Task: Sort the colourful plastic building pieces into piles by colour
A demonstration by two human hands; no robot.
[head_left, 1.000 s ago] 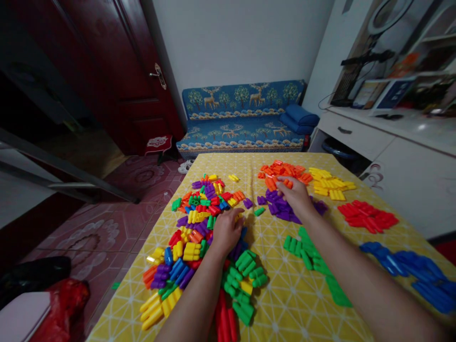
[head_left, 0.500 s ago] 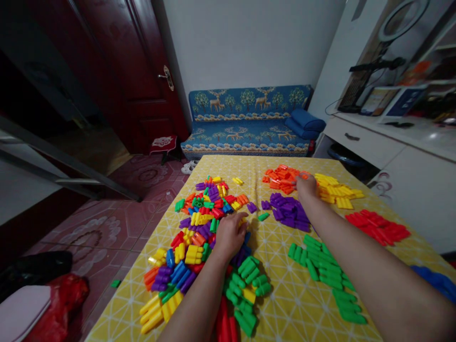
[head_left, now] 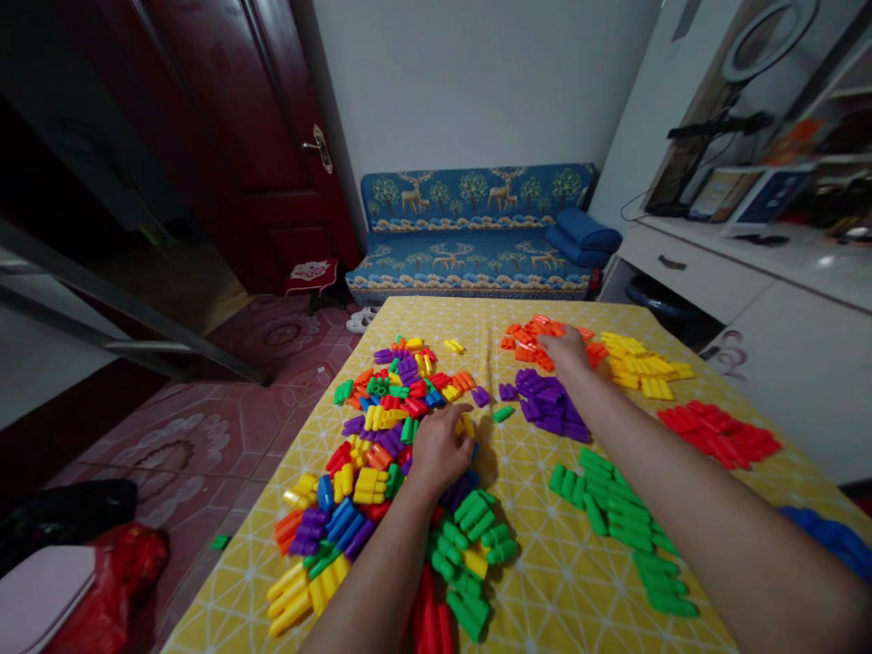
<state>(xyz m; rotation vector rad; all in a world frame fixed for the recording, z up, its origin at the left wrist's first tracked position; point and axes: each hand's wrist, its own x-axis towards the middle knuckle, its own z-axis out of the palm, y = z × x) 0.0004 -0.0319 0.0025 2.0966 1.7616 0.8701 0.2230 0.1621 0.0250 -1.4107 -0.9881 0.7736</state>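
Note:
My left hand rests over a pile of mixed-colour plastic building blocks, its fingers curled around a yellow building block at the pile's right edge. At the far side of the table, my right hand reaches onto a heap of orange blocks. Its fingers stretch left among the pieces, and no block shows clearly in them. Purple blocks lie just below that hand, and yellow blocks lie to its right. Green blocks spread out left of my right forearm.
Red blocks and blue blocks lie in groups on the right of the yellow tablecloth. A loose green block sits between the piles. Beyond the table is a blue sofa; a white cabinet stands right.
My right hand has shifted left across the orange heap, uncovering orange blocks beside the yellow group. My left hand has stayed nearly still at the mixed pile.

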